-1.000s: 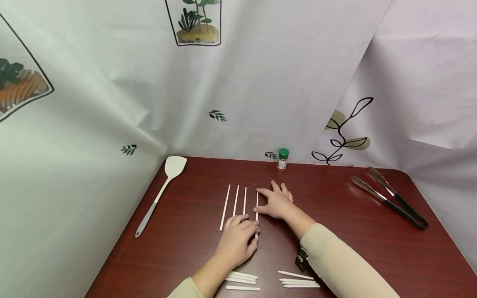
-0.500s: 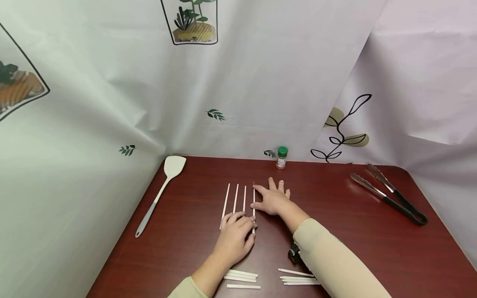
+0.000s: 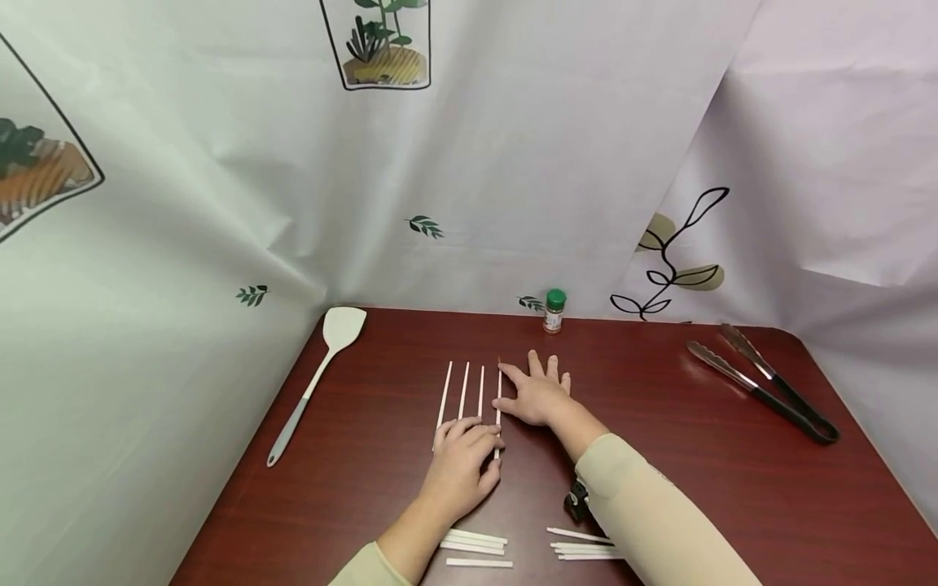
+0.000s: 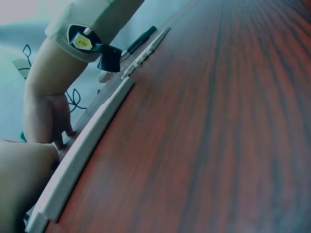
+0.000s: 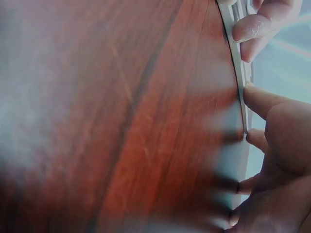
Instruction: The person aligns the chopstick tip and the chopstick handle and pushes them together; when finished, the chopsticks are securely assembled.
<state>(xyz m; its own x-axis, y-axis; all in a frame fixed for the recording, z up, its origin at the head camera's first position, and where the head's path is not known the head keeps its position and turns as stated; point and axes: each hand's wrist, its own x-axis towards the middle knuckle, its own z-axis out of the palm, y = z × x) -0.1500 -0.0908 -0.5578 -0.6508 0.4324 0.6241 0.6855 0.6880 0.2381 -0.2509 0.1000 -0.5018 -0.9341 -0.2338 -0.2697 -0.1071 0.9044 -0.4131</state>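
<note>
White, slender sticks lie in a row on a dark red table (image 3: 623, 382); the rightmost stick (image 3: 500, 387) runs roughly parallel to the other three sticks (image 3: 464, 391), with a gap between; the lower part of the row passes partly beneath the left hand (image 3: 463, 468). Principal hazard, by judgement: uneven pressure from the two hands, which could pivot the rightmost stick out of line, since it is thin and probably light; a second hazard arises from the outer fingers of the left hand, which lie over or close beside the neighbouring sticks and could drag them askew if that hand slides; a third concerns the right sleeve (image 3: 648, 505), which overlaps the right-hand bundle (image 3: 586, 557) as seen from the head, so that an arm drawn low might scatter it; the left-hand bundle (image 3: 476, 547) lies similarly close to the left forearm (image 3: 414, 533). Grip: the right hand (image 3: 536, 396) is spread, its thumb and index finger set apart along the rightmost stick, both tips touching it, the remaining fingers extended and free; the left hand is loosely bent, neither clenched nor visibly pinching, with fingertips (image 5: 245, 31) against the lower part of the same stick; how firmly either hand presses cannot be told.
</note>
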